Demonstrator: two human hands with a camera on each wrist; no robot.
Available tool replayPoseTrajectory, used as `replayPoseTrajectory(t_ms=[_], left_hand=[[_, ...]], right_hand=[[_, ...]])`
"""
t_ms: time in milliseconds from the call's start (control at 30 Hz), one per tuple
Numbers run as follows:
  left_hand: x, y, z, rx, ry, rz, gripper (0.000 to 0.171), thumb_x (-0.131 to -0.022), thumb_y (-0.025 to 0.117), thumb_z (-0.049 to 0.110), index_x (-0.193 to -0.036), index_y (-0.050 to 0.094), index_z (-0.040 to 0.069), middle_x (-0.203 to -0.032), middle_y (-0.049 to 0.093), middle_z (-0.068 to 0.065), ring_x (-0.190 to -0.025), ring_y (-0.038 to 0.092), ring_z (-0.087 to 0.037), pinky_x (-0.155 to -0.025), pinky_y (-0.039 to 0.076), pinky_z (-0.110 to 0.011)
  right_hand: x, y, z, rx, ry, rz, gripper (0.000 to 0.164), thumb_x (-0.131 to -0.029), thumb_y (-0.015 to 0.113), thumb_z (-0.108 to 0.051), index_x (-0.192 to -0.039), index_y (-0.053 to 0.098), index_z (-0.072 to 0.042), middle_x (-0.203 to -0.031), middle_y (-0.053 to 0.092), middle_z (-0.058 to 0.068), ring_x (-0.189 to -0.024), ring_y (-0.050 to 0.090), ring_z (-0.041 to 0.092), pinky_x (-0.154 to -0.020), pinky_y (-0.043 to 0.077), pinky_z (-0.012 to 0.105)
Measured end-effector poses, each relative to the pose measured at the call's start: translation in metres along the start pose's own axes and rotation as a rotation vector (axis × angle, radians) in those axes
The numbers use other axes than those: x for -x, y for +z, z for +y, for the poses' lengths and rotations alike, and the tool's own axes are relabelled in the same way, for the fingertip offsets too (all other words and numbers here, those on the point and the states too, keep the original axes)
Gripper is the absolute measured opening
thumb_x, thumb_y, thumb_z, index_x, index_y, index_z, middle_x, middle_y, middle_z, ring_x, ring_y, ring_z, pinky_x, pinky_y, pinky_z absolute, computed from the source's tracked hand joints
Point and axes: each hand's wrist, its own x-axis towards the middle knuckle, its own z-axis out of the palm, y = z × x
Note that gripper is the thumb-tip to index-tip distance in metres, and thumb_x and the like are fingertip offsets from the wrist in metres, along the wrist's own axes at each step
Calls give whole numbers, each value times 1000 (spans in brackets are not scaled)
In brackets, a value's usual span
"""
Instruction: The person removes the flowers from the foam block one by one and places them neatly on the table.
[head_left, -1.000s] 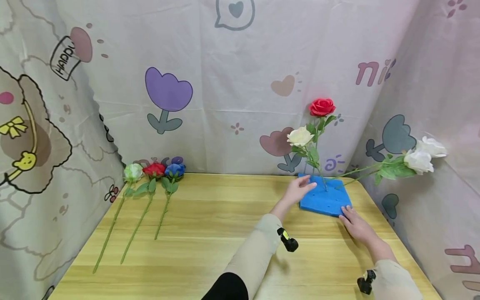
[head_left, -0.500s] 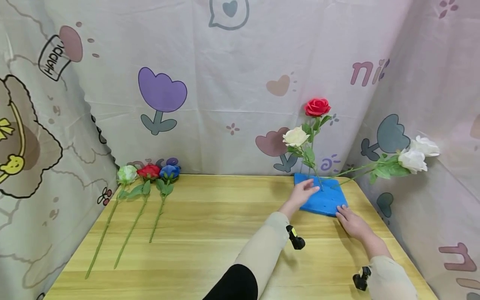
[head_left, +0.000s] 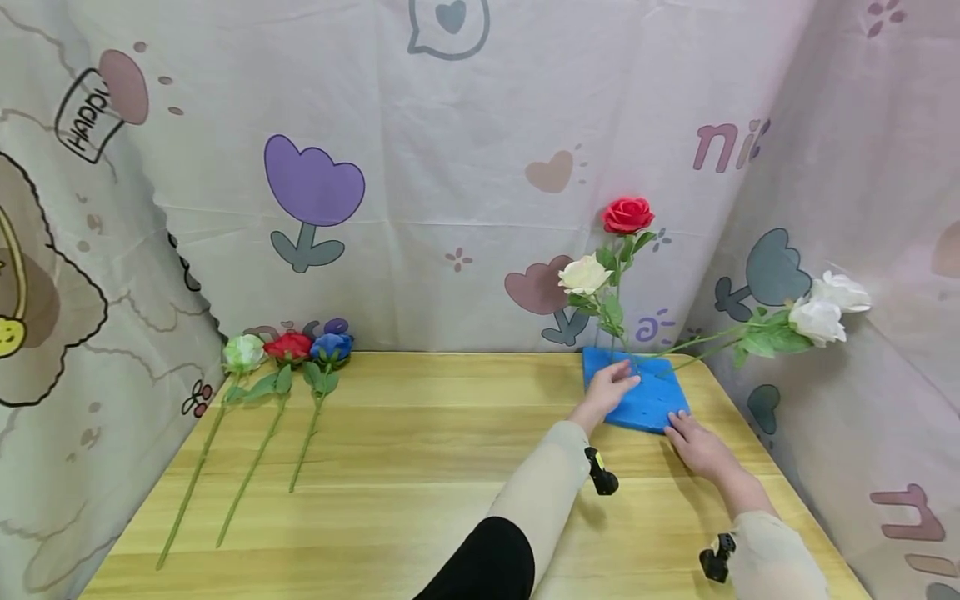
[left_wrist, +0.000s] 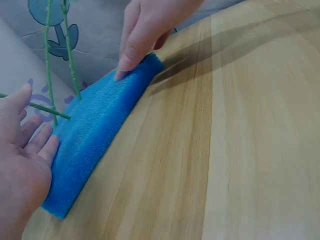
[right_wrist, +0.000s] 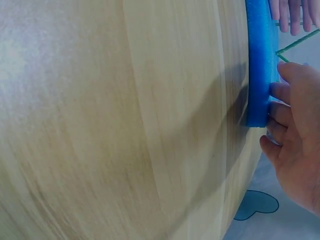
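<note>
A blue foam board [head_left: 651, 407] lies at the back right of the table. My left hand [head_left: 609, 390] is over its left side, fingers extended and thumb apart, close to the stems; in the left wrist view its fingertips [left_wrist: 48, 146] touch the foam. My right hand [head_left: 703, 450] rests its fingers on the board's front right corner. Stuck in the foam stand a red rose [head_left: 627, 215] and a creamy white rose [head_left: 585, 275]. Two more white roses [head_left: 817, 322] lean far to the right from the board. Some stem bases are hidden behind my left hand.
At the table's left lie a pale green rose [head_left: 244, 354], a red rose [head_left: 288, 347] and a blue rose [head_left: 332, 347], their stems toward me. A printed cloth [head_left: 450, 158] hangs behind and at both sides of the wooden table [head_left: 420, 467].
My left hand has moved a little right and nearer me over the board. The right hand stays at the board's corner. The whole head view has shifted slightly.
</note>
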Motion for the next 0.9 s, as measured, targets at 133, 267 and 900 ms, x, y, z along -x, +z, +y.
replayPoseTrajectory(t_ms=[133,267,900], left_hand=[[-3,4,-3,-41,4,12,44,-97,61,27,-139,55,15,-132,64,-3,-124,58,-18,-103,50,-34],[-7,8,-5,-90,1,60,38,-98,60,25,-134,60,15,-128,67,-2,-119,61,-17,-99,52,-31],[-18,19,-8,-245,114,267,16,-95,64,23,-100,77,16,-97,75,5,-74,55,0,-63,45,-16]], right_hand=[[0,4,-1,-7,5,6,58,-106,37,-32,-143,34,13,-149,24,39,-137,24,56,-111,25,68],[1,6,-2,-19,13,6,59,-106,37,-33,-144,34,12,-150,24,38,-138,23,56,-111,25,68],[-3,5,0,-30,44,15,59,-106,38,-32,-145,32,11,-151,22,37,-140,21,55,-113,23,66]])
